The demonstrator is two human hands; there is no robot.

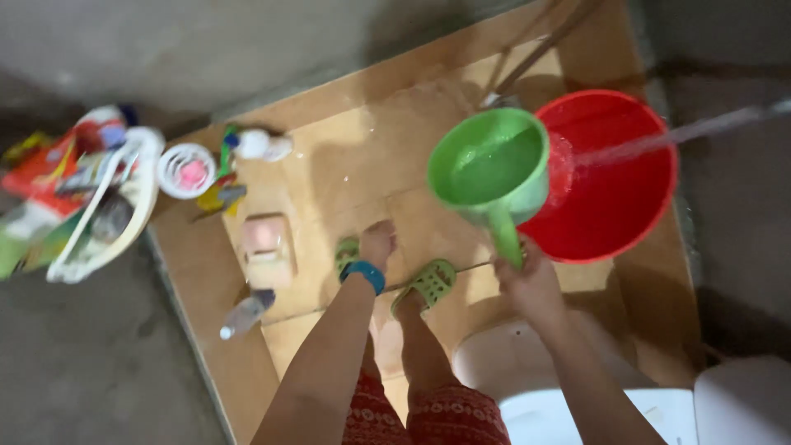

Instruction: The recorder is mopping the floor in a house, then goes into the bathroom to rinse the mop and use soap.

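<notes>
Right hand [527,280] clenched on the handle of a green dipper [492,165] full of water, held beside the red bucket [614,214] at the tiled floor's [346,165] far right corner; left hand [377,241] loosely closed, empty; likely mid-scoop, calling for a level carry.

Lying on the wet tan tiled floor [346,156]: a round red plastic basin [614,206], a pink soap block [265,239], a clear plastic bottle [245,314].

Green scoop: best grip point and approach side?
Grip the handle, coming from the near side. It slopes down from the bowl of the scoop toward the person, and the right hand holds its low end. The bowl looks wet and too wide to grasp.
</notes>
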